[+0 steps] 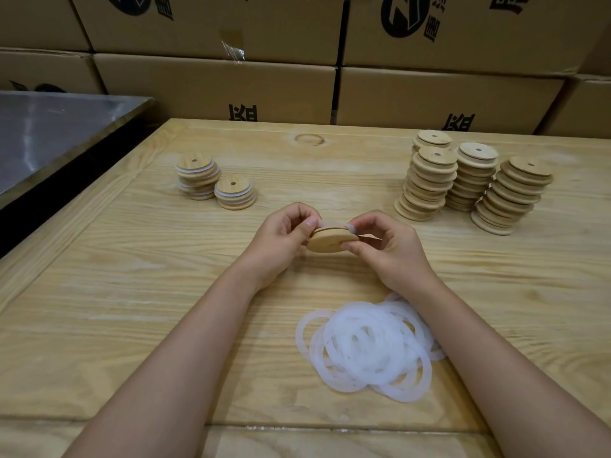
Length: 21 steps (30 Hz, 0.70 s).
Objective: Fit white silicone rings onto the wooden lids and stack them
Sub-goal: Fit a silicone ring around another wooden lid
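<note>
Both hands hold one round wooden lid above the middle of the table. My left hand grips its left edge. My right hand grips its right edge. A white silicone ring is stretched between the fingers along the lid's far rim. A loose pile of white rings lies on the table near my right forearm. Two short stacks of lids with white rings stand at the far left. Several taller stacks of bare wooden lids stand at the far right.
The work surface is a light wooden table. Cardboard boxes are stacked along its far edge. A metal-topped table stands to the left, separated by a dark gap.
</note>
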Each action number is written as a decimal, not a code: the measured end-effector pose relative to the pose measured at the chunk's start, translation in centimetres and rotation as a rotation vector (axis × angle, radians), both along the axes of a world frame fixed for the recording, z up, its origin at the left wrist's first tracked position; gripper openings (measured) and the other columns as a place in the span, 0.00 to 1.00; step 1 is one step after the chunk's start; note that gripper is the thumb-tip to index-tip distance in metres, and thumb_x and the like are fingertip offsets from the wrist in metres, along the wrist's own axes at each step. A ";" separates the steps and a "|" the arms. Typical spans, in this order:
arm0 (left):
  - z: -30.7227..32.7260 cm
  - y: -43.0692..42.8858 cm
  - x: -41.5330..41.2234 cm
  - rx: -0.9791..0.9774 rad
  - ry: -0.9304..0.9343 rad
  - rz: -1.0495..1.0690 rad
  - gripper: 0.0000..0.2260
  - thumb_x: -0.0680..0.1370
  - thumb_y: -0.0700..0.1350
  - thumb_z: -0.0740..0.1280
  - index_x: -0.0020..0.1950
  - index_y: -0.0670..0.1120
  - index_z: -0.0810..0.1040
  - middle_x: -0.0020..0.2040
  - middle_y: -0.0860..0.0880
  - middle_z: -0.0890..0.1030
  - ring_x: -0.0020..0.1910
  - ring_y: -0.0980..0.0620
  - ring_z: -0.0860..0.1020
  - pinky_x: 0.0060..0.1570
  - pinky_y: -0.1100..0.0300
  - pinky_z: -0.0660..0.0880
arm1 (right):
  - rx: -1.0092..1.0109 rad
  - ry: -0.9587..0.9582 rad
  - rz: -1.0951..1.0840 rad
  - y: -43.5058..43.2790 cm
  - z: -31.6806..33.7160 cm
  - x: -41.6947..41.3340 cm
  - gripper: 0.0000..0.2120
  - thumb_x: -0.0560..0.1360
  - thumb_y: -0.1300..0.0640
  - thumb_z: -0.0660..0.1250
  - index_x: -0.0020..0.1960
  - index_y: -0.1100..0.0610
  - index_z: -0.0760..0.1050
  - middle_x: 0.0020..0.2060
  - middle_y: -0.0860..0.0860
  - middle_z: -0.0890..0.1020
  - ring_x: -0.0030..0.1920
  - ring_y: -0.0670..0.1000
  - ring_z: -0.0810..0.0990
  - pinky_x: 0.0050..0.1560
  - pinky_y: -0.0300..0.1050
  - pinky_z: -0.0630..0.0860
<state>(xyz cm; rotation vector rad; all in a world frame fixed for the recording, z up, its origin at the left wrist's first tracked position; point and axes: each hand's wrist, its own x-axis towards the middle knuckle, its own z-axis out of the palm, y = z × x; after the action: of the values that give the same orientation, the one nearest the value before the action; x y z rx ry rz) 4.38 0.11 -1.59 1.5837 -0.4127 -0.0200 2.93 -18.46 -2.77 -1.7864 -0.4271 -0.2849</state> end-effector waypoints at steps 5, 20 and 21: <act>0.1 -0.1 0.1 -0.019 -0.063 0.021 0.09 0.80 0.34 0.59 0.42 0.44 0.73 0.39 0.49 0.75 0.37 0.59 0.73 0.41 0.66 0.71 | -0.010 -0.010 -0.028 0.1 0.2 0.0 0.15 0.68 0.67 0.74 0.42 0.47 0.76 0.39 0.40 0.81 0.46 0.47 0.81 0.48 0.45 0.79; 0.0 -0.2 0.5 -0.208 -0.050 -0.071 0.04 0.78 0.39 0.61 0.44 0.43 0.72 0.43 0.49 0.74 0.39 0.58 0.76 0.41 0.65 0.71 | 0.042 -0.047 -0.039 0.5 0.9 -0.4 0.15 0.69 0.66 0.73 0.44 0.46 0.75 0.40 0.43 0.82 0.45 0.49 0.82 0.47 0.46 0.80; 0.0 -0.3 0.5 -0.217 -0.049 -0.080 0.03 0.78 0.40 0.61 0.44 0.43 0.72 0.43 0.49 0.74 0.39 0.59 0.76 0.41 0.65 0.71 | 0.048 -0.047 -0.039 0.5 0.9 -0.4 0.15 0.69 0.65 0.73 0.44 0.46 0.75 0.40 0.43 0.82 0.45 0.49 0.82 0.48 0.46 0.80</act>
<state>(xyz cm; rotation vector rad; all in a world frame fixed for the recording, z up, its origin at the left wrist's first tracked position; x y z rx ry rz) 4.84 -0.14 -1.56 1.3554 -0.4998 0.0021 2.56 -17.96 -1.86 -1.7453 -0.4157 -0.3624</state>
